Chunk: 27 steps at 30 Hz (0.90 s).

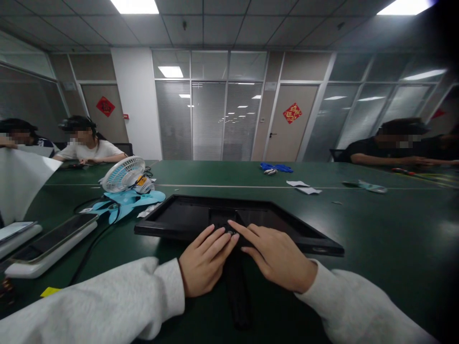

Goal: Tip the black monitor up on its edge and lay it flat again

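A black flat panel with a raised rim (287, 222), looking like a monitor, lies on the table. From its middle a black stand (237, 296) extends toward me. My left hand (206, 260) lies over the joint between them, fingers together and curved onto the stand, its thumb hidden. From the other side my right hand (274, 251) reaches over the same joint. Its index finger is stretched out with the tip at the joint, and the thumb is held apart below. Small shiny details show between the fingertips, too small to name. My palms hide part of the joint.
A white and light-blue fan (124, 174) stands at left with its cable. Nearer are phones on white blocks (53, 243) and a white sheet (27, 181). Blue gloves (276, 167) and paper scraps (303, 187) lie farther back. Other people (91, 148) sit around the table (387, 239).
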{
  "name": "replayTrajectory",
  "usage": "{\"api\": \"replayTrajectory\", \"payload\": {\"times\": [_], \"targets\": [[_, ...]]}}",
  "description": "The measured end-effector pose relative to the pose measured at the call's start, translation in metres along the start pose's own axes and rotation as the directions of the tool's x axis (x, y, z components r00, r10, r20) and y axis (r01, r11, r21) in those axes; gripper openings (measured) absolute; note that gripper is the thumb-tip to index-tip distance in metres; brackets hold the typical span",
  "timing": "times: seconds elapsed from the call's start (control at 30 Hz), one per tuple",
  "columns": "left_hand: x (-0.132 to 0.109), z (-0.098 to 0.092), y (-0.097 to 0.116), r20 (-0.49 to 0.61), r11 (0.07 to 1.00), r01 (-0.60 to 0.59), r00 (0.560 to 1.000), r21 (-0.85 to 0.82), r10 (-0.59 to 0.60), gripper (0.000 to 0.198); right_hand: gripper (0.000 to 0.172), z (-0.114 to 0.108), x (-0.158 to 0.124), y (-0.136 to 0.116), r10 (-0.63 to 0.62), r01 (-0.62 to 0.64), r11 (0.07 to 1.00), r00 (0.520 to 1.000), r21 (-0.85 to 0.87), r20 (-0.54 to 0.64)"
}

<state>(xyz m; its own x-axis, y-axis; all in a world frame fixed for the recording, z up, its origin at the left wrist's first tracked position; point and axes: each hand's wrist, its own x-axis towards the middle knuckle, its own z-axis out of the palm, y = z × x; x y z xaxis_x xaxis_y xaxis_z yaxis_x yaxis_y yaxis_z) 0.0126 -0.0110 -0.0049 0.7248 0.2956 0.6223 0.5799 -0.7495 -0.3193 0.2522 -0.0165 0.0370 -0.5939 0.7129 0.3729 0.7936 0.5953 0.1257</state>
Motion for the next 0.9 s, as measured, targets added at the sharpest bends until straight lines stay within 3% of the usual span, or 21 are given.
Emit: {"api": "replayTrajectory", "payload": {"times": [0.13, 0.3, 0.47, 0.57, 0.73, 0.9], "targets": [[0.000, -0.001, -0.001, 0.026, 1.000, -0.006, 1.000, 0.023, 0.006, 0.058, 0.057, -0.002, 0.001, 0.002, 0.029, -0.030, 0.999, 0.999, 0.015, 0.037], [0.003, -0.004, -0.002, 0.157, 0.999, 0.012, 0.988, -0.039, -0.006, 0.067, 0.053, -0.003, 0.004, 0.015, 0.101, -0.101, 0.995, 0.993, 0.003, 0.061], [0.004, -0.001, -0.003, 0.248, 0.972, 0.127, 0.966, -0.196, -0.077, 0.073, 0.054, 0.000, 0.005, 0.035, 0.199, -0.195, 0.980, 0.976, -0.047, 0.084], [0.003, 0.001, -0.005, 0.346, 0.937, 0.222, 0.930, -0.268, -0.121, 0.071, 0.053, 0.006, 0.007, 0.048, 0.270, -0.262, 0.961, 0.959, -0.088, 0.088], [-0.002, 0.005, -0.009, 0.508, 0.868, 0.399, 0.835, -0.296, -0.211, 0.054, 0.055, 0.015, 0.009, 0.078, 0.438, -0.419, 0.890, 0.896, -0.182, 0.078], [-0.008, 0.010, -0.010, 0.476, 0.862, 0.402, 0.850, -0.309, -0.225, 0.049, 0.057, 0.028, 0.001, 0.126, 0.609, -0.585, 0.773, 0.792, -0.244, 0.032]]}}
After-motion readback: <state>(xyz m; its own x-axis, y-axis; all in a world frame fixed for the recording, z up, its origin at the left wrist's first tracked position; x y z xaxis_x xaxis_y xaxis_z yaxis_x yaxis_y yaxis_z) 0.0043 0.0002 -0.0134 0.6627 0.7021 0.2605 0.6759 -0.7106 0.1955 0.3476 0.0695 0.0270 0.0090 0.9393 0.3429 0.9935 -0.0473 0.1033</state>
